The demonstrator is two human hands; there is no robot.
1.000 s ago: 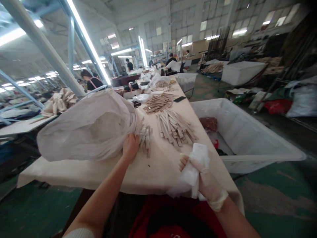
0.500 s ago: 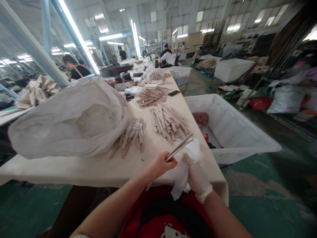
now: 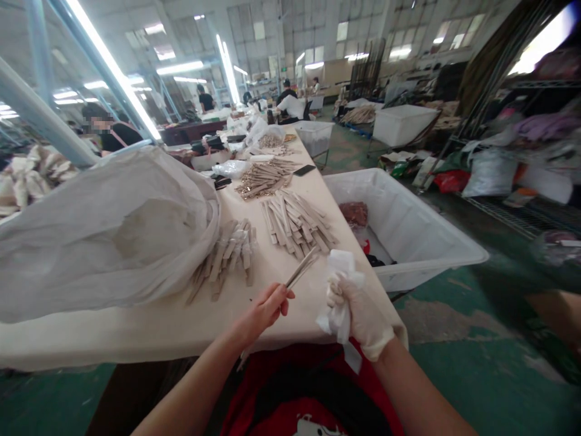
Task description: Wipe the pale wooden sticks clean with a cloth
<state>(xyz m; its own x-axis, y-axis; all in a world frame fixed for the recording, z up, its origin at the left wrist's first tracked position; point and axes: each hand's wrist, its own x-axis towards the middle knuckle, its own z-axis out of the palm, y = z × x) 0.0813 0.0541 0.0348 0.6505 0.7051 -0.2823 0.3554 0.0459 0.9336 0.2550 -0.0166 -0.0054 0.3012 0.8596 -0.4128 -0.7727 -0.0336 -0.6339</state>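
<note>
My bare left hand (image 3: 271,304) is closed around a few thin beige strips (image 3: 302,268), whose ends point up and away to the right. My right hand (image 3: 358,309), in a pale glove, grips a crumpled white cloth (image 3: 341,261); part of it hangs below the fist. The two hands are apart, above the near end of the covered table (image 3: 149,339). Just beyond them lies a fanned pile of beige strips (image 3: 297,224). Left of that is a smaller bundle of strips (image 3: 231,248), partly under clear plastic.
A large whitish sack (image 3: 113,236) fills the table's left side. Farther back lie strips with shiny metal ends (image 3: 265,178) and a dark flat object (image 3: 304,170). Against the right edge stands a white bin (image 3: 422,236) with a brown package inside. Several people work in the background.
My hands have moved apart, the left one going left with the strips. The cloth is now bunched in my right fist. The whole view has shifted slightly to the right.
</note>
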